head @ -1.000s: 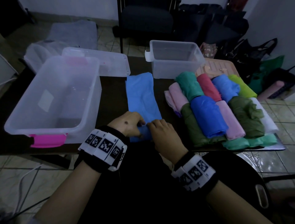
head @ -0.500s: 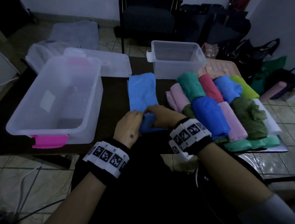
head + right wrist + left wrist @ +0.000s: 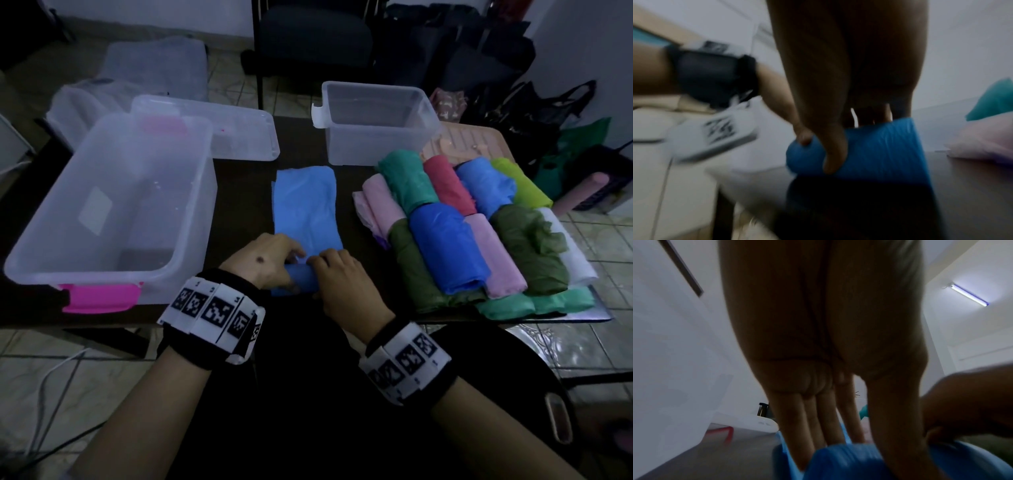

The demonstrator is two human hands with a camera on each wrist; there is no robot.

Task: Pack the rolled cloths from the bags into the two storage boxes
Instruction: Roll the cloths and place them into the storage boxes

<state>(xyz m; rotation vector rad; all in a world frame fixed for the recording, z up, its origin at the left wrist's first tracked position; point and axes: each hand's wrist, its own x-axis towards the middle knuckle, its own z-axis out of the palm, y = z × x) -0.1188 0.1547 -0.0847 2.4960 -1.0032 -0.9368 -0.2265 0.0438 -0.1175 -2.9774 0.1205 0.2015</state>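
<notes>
A light blue cloth (image 3: 305,205) lies flat on the dark table (image 3: 239,192), and its near end is rolled into a tube (image 3: 302,279). My left hand (image 3: 270,263) grips the tube's left part, fingers behind it and thumb in front (image 3: 849,457). My right hand (image 3: 339,277) grips the right part, thumb curled on the roll (image 3: 855,142). A large clear box (image 3: 41,260) with a pink latch stands at the left. A smaller clear box (image 3: 373,144) stands at the back. Neither box shows a cloth inside. Several rolled cloths (image 3: 445,246) are stacked at the right.
A clear lid (image 3: 239,130) lies behind the large box. Beyond it are clear plastic bags (image 3: 154,68) on the floor. A dark chair (image 3: 315,37) and dark bags (image 3: 479,51) stand past the table's far edge. A peach lid (image 3: 462,140) lies behind the stack.
My right wrist, turned in over the cloth half a second ago, has swung back towards me. Both hands are again at the near end, where the blue cloth now forms a thicker roll.
</notes>
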